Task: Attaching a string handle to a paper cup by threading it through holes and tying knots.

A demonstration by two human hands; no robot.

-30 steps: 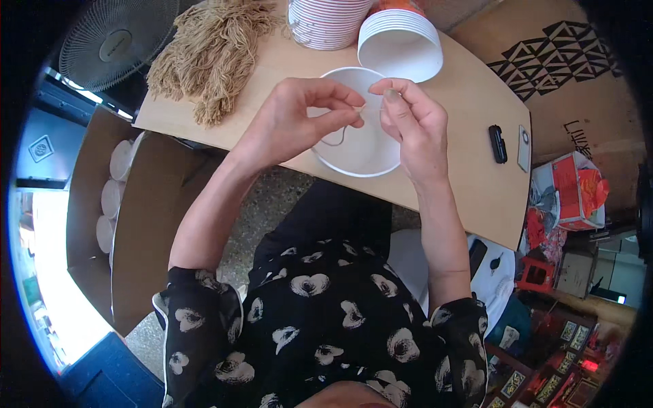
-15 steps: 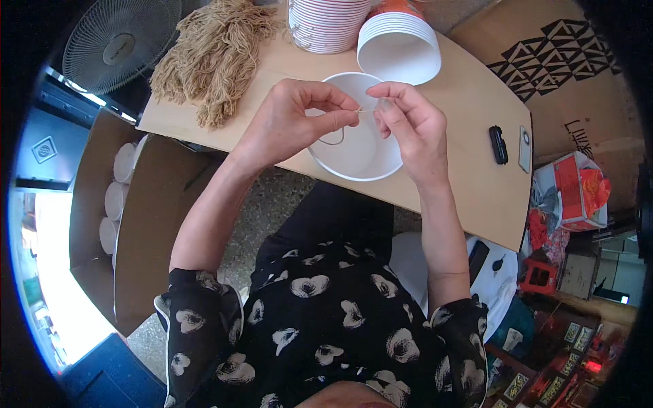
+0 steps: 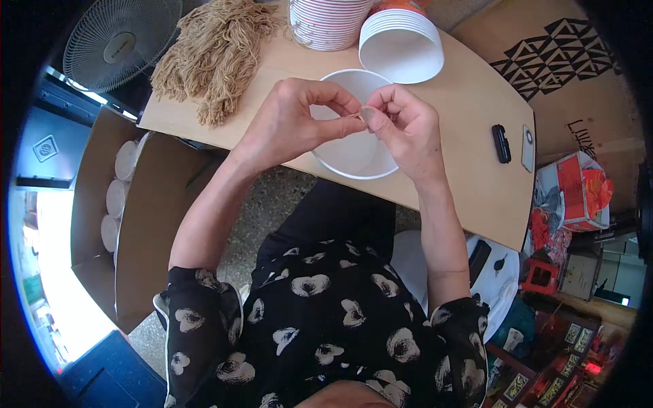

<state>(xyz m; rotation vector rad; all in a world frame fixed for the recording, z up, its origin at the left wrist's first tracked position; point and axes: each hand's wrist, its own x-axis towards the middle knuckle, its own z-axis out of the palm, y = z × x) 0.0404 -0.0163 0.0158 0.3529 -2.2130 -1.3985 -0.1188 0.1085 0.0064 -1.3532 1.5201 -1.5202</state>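
String (image 3: 358,115), thin and tan, pinched between my two hands above the white paper bowl (image 3: 354,153).

My left hand (image 3: 292,122) and right hand (image 3: 405,129) each press thumb and forefinger together on it, fingertips almost touching. On the desk (image 3: 469,109) beyond: a tan string bundle (image 3: 214,54), stacked bowls (image 3: 401,44), and a small black device (image 3: 501,143) to the right.

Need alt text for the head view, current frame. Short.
Seen from above, a person's left hand and right hand meet over a white paper bowl on a wooden table, pinching a thin piece of tan string between the fingers. A pile of the same string and stacked bowls sit at the table's far side.
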